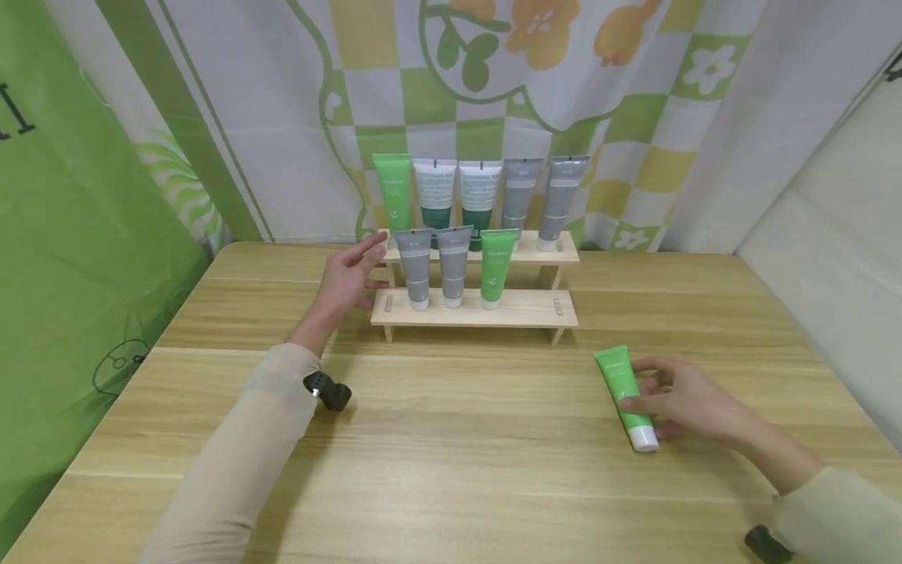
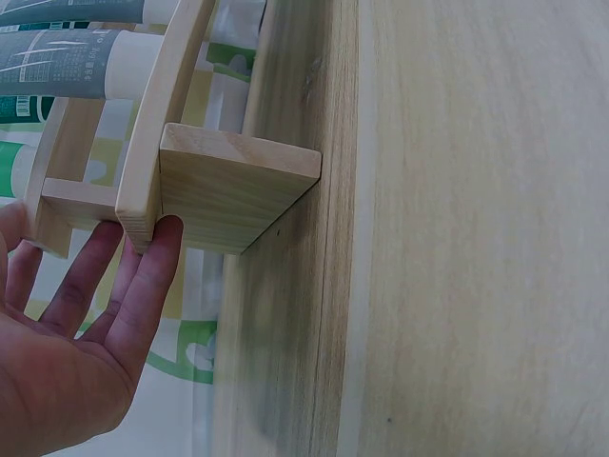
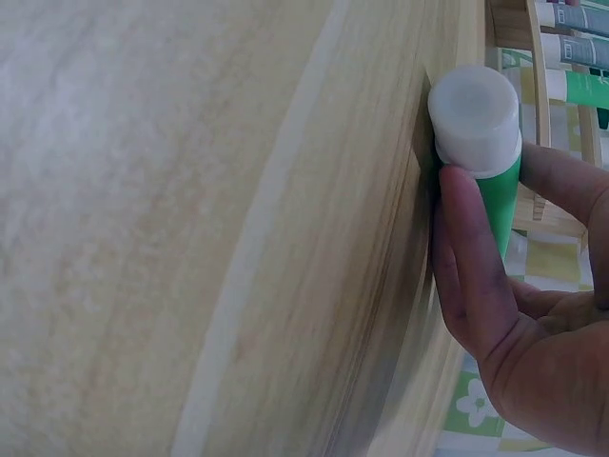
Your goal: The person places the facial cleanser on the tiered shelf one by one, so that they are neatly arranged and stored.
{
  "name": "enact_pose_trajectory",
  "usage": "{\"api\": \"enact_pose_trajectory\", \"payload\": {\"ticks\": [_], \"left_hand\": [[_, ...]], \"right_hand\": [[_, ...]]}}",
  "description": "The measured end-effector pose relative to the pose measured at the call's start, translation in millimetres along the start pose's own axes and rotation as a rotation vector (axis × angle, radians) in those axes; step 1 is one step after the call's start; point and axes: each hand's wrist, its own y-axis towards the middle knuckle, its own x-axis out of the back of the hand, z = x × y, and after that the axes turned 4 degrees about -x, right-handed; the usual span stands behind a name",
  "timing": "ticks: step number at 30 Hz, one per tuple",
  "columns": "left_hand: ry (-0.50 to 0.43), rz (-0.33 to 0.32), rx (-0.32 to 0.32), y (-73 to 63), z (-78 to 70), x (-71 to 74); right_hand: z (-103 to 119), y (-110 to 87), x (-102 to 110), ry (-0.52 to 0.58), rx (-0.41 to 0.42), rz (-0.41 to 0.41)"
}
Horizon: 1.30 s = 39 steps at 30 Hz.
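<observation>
My right hand is curled round a green tube lying flat on the table, w/ thumb and fingers pinching it near its white cap, well to the right of the rack. My left hand is open, fingers straight, at the left end of the wooden rack; fingertips prob. touching the end block, hard to be sure. Gray and green tubes stand cap-down on both tiers.

shop-style display booth | tiered wooden rack of tubes | printed backdrop
</observation>
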Motion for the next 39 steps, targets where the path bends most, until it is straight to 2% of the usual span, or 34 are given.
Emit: {"api": "enact_pose_trajectory", "payload": {"ticks": [19,28,39], "left_hand": [[-0.001,0.003,-0.011,-1.0,-0.1,0.4],[0.0,0.021,-0.012,-1.5,-0.9,0.6],[-0.018,0.022,-0.011,-1.7,-0.8,0.5]], "right_hand": [[3,-0.3,0,0.021,0.008,0.016],[18,2.3,0,0.083,0.06,0.028],[45,11.4,-3,0.119,0.184,-0.023]]}}
